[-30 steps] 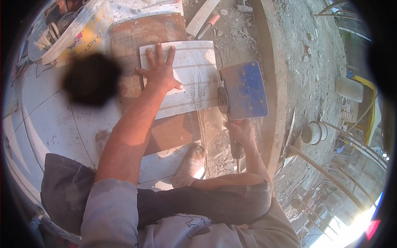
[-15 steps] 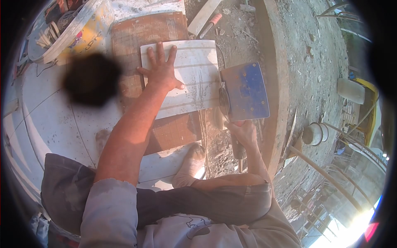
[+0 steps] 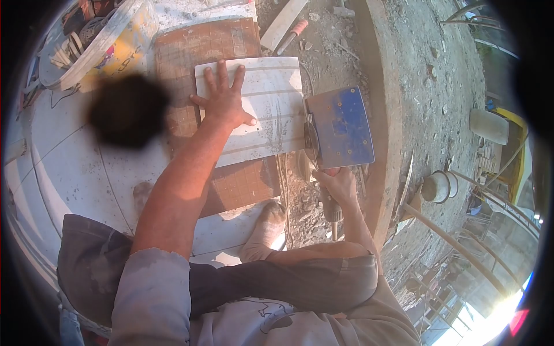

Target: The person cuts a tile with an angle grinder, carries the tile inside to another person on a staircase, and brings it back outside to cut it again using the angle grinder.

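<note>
My left hand (image 3: 224, 104) lies flat with fingers spread on a white tile (image 3: 271, 86) whose surface shows pale lines and dark smudges. Brown tiles (image 3: 245, 187) lie beneath it. My right hand (image 3: 340, 185) is wrapped round an angle grinder (image 3: 330, 210), its body pointing towards me. A blue plate (image 3: 341, 130) with several screw heads is on the grinder. The disc (image 3: 311, 138) stands at the white tile's right edge; whether it touches the tile I cannot tell.
A dirty bucket (image 3: 124, 43) holding tools stands at the upper left. A pink-handled tool (image 3: 294, 36) and a board (image 3: 283, 26) lie on the rubble beyond. A long raised edge (image 3: 385, 115) runs along the right, and my foot (image 3: 268, 228) is close to the tiles.
Very little differs. The grinder with its blue plate and the white tile appear shifted slightly left in view. Both hands keep their hold and position.
</note>
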Demonstrator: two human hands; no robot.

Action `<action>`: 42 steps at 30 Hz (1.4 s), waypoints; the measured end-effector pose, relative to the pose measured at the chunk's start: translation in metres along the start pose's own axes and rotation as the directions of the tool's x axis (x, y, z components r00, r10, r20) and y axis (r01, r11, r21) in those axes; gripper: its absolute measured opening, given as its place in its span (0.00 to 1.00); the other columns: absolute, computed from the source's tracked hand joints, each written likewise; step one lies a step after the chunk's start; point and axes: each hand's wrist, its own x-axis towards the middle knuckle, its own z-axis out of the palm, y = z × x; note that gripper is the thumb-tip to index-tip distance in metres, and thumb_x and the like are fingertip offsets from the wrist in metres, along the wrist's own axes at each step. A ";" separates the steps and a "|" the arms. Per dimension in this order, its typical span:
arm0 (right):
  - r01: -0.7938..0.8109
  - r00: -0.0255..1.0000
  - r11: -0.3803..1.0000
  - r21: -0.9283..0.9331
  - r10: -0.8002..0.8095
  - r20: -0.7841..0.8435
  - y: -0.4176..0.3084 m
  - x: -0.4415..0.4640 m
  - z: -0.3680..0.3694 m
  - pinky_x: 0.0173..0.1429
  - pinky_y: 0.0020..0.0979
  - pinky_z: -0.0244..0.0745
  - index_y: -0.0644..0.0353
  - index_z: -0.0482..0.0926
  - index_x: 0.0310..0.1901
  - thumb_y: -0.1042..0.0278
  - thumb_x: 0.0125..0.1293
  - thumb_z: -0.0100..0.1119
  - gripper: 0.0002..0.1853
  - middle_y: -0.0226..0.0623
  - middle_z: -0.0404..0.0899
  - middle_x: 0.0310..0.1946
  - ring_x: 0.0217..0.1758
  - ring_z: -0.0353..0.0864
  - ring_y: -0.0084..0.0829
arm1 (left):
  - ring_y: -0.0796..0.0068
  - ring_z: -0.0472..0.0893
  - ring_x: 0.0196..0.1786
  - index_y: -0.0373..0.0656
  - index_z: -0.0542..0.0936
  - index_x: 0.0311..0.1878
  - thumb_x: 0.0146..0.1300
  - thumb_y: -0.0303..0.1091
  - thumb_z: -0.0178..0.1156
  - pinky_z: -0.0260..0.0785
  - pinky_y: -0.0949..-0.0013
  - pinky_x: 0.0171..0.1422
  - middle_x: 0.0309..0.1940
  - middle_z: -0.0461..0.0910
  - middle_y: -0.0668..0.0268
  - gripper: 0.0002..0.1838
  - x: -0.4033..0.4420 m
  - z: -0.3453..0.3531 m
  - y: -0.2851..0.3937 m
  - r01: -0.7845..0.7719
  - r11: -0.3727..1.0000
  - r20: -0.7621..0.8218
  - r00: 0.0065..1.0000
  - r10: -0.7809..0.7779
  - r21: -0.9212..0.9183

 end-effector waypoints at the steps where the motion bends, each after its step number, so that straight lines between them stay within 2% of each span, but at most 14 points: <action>1: -0.005 1.000 1.000 -0.010 0.006 0.020 0.002 0.000 0.000 0.61 0.44 0.76 0.70 0.74 0.60 0.48 0.45 0.70 0.43 0.60 0.83 0.48 0.55 0.83 0.53 | 0.47 0.30 0.84 0.70 0.43 0.82 0.36 0.56 0.84 0.44 0.15 0.72 0.84 0.29 0.61 0.73 0.000 0.000 0.000 0.005 1.000 0.007 1.000 -0.005 0.002; 3: -0.008 0.999 1.000 -0.022 0.009 0.044 0.004 0.001 0.003 0.61 0.44 0.76 0.70 0.73 0.59 0.48 0.45 0.70 0.43 0.60 0.83 0.49 0.56 0.83 0.53 | 0.47 0.30 0.84 0.70 0.43 0.82 0.36 0.57 0.84 0.44 0.15 0.72 0.84 0.29 0.60 0.73 0.000 -0.001 -0.001 0.007 1.000 0.011 1.000 -0.007 0.003; 9: 0.002 1.000 1.000 -0.011 -0.002 -0.019 -0.003 -0.002 0.001 0.59 0.44 0.77 0.70 0.74 0.58 0.48 0.45 0.70 0.41 0.59 0.84 0.47 0.54 0.84 0.53 | 0.46 0.30 0.84 0.69 0.43 0.82 0.36 0.57 0.84 0.45 0.15 0.72 0.84 0.29 0.60 0.73 0.001 0.001 -0.001 -0.006 1.000 0.009 1.000 0.006 0.008; 11: -0.012 0.999 1.000 -0.009 0.012 0.036 0.000 0.004 0.002 0.59 0.44 0.77 0.70 0.74 0.58 0.48 0.45 0.70 0.41 0.60 0.84 0.47 0.54 0.84 0.53 | 0.46 0.30 0.84 0.69 0.43 0.82 0.36 0.57 0.84 0.45 0.15 0.72 0.84 0.29 0.60 0.73 0.001 0.000 -0.001 0.001 1.000 0.020 1.000 -0.001 0.008; 26: 0.014 1.000 1.000 -0.007 -0.014 0.015 -0.006 0.006 0.000 0.60 0.43 0.76 0.70 0.73 0.60 0.49 0.46 0.70 0.42 0.59 0.84 0.48 0.54 0.84 0.51 | 0.45 0.31 0.83 0.67 0.44 0.82 0.36 0.57 0.84 0.45 0.15 0.72 0.84 0.30 0.58 0.73 0.000 0.003 -0.003 -0.014 1.000 0.014 1.000 0.014 -0.008; 28: 0.019 1.000 1.000 0.003 -0.019 0.006 -0.008 0.005 -0.001 0.60 0.43 0.76 0.70 0.73 0.60 0.49 0.46 0.70 0.42 0.59 0.84 0.48 0.54 0.84 0.51 | 0.43 0.31 0.83 0.66 0.45 0.82 0.34 0.53 0.85 0.41 0.11 0.68 0.82 0.41 0.55 0.73 0.004 0.011 -0.006 -0.047 0.998 -0.055 0.998 0.044 -0.052; 42: 0.051 0.998 0.998 0.029 -0.050 -0.028 -0.018 0.005 -0.004 0.59 0.44 0.77 0.71 0.74 0.58 0.50 0.46 0.70 0.41 0.60 0.84 0.47 0.54 0.84 0.53 | 0.44 0.32 0.83 0.67 0.45 0.82 0.36 0.53 0.84 0.44 0.11 0.68 0.82 0.41 0.53 0.72 0.004 0.009 -0.005 -0.045 0.998 -0.052 0.998 0.042 -0.042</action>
